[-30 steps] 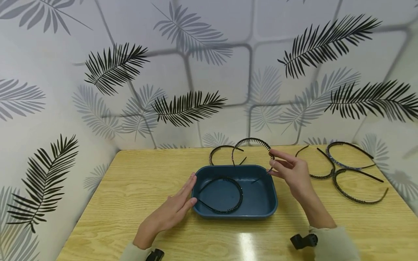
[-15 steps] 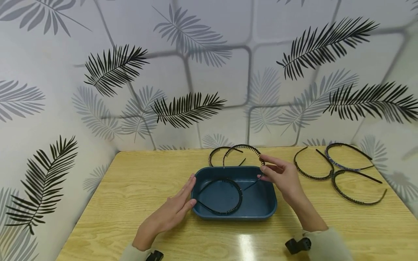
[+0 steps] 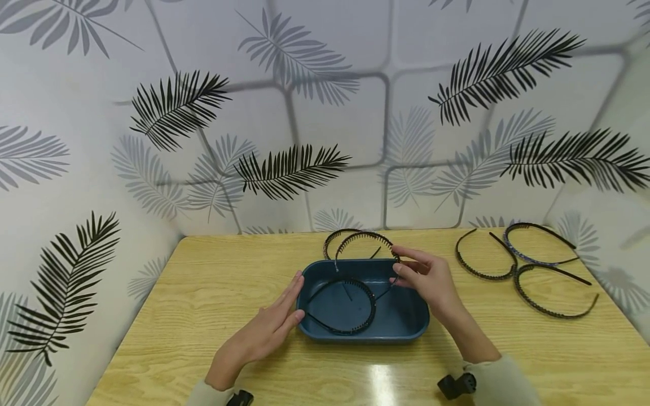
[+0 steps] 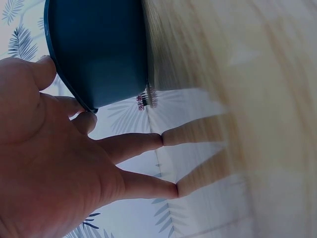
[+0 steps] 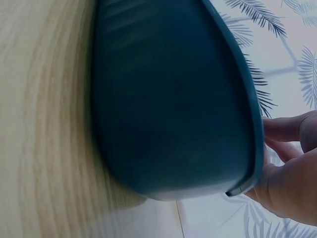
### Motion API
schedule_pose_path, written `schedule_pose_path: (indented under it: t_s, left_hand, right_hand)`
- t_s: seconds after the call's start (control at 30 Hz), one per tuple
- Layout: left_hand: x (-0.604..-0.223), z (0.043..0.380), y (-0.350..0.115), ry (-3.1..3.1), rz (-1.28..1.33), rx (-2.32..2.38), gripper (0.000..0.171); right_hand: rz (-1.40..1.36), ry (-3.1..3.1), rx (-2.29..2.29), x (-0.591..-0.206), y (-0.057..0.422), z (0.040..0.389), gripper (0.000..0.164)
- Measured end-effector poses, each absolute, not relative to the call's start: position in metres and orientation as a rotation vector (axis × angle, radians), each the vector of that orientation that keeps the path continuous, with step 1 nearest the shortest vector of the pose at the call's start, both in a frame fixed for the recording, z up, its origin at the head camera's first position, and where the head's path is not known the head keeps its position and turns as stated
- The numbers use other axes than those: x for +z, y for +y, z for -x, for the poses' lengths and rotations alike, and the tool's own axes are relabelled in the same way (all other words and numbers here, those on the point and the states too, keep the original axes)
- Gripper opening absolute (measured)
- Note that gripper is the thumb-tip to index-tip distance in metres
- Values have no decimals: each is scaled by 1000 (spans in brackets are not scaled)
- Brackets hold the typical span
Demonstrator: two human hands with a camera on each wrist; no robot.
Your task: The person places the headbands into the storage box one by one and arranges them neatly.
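A dark blue rectangular tub [image 3: 363,339] stands on the wooden table. One black toothed headband [image 3: 374,309] lies inside it, toward the left. My left hand [image 3: 264,330] rests against the tub's left end, thumb and fingers extended at the rim; in the left wrist view two of its fingertips touch the tabletop. Between thumb and fingers, my right hand [image 3: 429,282] pinches one side of another toothed headband [image 3: 367,234], held arch up over the tub's back right, its ends reaching down into it. From the right wrist view, the tub wall [image 5: 178,99] hides the held headband.
Behind the tub another headband [image 3: 325,245] lies on the table [image 3: 223,270]. To the right are three more: a black one [image 3: 487,276], a blue-patterned one [image 3: 508,239] and a black toothed one [image 3: 548,309]. A leaf-patterned wall [image 3: 345,129] rises at the table's back edge.
My right hand has moved left and slightly down, bringing the pinched headband over the tub and lowering its ends inside. The left hand has stayed at the tub's left end.
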State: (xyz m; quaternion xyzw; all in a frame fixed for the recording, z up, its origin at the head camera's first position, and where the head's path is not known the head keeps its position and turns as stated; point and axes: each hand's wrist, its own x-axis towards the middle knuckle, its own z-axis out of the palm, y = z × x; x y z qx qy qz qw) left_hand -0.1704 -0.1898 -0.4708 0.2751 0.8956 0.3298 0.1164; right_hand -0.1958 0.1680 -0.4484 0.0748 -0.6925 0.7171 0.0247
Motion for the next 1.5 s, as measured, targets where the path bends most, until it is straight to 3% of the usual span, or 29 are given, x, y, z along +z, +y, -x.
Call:
schedule_pose_path:
  t_s: [1.5]
  left_hand:
    - [-471,170,-190,2624,-818,982,65]
  right_hand:
    - [-306,-2404,2189,-463,135,189,39]
